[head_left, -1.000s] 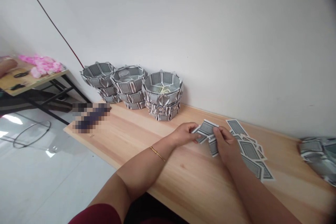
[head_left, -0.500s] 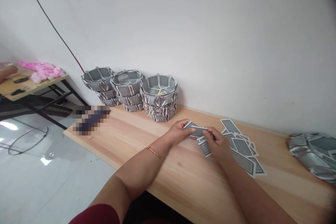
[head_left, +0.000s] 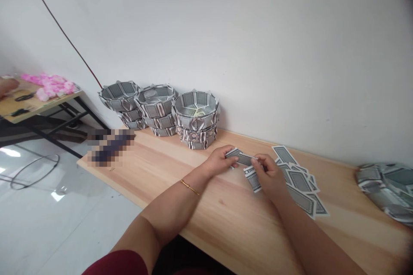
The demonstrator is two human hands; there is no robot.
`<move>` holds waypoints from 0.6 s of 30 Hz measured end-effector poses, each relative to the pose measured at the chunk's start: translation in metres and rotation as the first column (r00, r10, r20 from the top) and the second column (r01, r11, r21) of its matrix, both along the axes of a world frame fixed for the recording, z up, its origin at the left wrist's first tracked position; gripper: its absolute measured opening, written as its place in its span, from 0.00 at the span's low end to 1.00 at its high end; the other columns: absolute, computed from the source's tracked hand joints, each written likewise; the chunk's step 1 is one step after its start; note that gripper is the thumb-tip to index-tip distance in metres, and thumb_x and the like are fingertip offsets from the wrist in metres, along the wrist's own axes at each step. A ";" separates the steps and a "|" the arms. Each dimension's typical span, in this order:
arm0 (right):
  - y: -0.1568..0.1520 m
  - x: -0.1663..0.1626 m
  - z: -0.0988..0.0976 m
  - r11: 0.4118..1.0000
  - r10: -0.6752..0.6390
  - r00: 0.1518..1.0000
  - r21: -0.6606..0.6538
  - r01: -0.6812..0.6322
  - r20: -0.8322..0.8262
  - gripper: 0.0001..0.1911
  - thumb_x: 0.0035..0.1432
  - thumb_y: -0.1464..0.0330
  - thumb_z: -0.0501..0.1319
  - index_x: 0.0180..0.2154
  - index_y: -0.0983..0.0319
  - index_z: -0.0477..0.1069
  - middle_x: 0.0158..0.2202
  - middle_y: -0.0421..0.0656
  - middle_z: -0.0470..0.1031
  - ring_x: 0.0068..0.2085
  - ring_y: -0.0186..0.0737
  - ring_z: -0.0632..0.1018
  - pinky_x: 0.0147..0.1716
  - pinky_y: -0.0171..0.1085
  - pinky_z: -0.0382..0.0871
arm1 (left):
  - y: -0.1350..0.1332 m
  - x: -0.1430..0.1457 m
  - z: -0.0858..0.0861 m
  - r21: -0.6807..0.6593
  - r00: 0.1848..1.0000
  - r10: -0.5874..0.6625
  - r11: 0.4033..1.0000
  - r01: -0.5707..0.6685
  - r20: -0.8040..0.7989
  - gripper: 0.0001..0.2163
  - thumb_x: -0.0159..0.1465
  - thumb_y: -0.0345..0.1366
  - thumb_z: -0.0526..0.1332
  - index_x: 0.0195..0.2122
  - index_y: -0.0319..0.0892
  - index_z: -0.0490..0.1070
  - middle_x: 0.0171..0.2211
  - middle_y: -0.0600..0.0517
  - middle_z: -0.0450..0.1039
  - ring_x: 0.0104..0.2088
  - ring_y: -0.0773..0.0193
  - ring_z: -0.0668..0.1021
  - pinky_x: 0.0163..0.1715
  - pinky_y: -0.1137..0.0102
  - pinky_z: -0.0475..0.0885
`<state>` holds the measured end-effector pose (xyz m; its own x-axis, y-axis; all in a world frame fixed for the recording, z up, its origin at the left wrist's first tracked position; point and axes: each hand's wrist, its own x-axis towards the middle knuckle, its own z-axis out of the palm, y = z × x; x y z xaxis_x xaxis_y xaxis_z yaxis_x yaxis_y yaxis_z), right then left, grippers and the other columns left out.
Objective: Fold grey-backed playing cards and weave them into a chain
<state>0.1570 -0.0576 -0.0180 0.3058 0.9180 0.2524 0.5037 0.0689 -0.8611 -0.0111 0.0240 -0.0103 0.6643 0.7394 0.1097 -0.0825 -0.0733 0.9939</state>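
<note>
My left hand (head_left: pixel 220 163) and my right hand (head_left: pixel 269 177) meet over the wooden table (head_left: pixel 206 206), both pinching a folded grey-backed playing card (head_left: pixel 242 158) held nearly flat between them. A second folded card (head_left: pixel 252 179) sticks out below my right hand's fingers. Just right of my right hand lies a loose spread of playing cards (head_left: pixel 300 182), face down on the wood. A thin gold bangle (head_left: pixel 189 187) circles my left wrist.
Three stacks of bowls woven from cards (head_left: pixel 161 109) stand against the white wall at the table's back left. Another card bowl (head_left: pixel 385 189) lies at the right edge. A blurred dark object (head_left: pixel 109 146) rests at the table's left corner. A side table with pink flowers (head_left: pixel 48 85) stands far left.
The card between my hands has gone from opened out and facing me to folded flat and narrow. Both hands have shifted slightly left and closer together.
</note>
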 end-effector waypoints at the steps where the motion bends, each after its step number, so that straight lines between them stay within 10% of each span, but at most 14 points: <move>1: 0.000 0.000 0.000 1.000 0.002 1.000 0.004 -0.002 0.001 0.12 0.56 0.57 0.56 0.34 0.59 0.66 0.23 0.37 0.66 0.23 0.35 0.66 0.22 0.33 0.59 | 0.000 -0.001 0.000 0.053 1.000 0.003 0.999 -0.001 -0.030 0.17 0.55 0.47 0.61 0.33 0.36 0.68 0.26 0.52 0.68 0.26 0.70 0.70 0.29 0.75 0.64; 10: -0.001 -0.002 -0.001 0.997 0.049 0.994 0.059 -0.054 0.094 0.11 0.56 0.59 0.56 0.35 0.59 0.69 0.26 0.39 0.71 0.26 0.35 0.69 0.26 0.34 0.61 | -0.008 -0.001 0.007 0.375 0.992 -0.006 0.926 0.052 -0.125 0.16 0.61 0.45 0.54 0.37 0.36 0.73 0.33 0.48 0.72 0.35 0.65 0.72 0.38 0.74 0.65; 18: -0.002 -0.003 0.004 0.999 0.015 0.999 0.030 -0.016 0.048 0.14 0.57 0.57 0.55 0.35 0.60 0.70 0.26 0.39 0.70 0.25 0.36 0.69 0.25 0.34 0.62 | -0.005 -0.001 0.003 0.237 0.996 0.068 0.970 -0.052 -0.057 0.15 0.58 0.46 0.58 0.30 0.36 0.70 0.25 0.52 0.68 0.27 0.69 0.69 0.29 0.75 0.63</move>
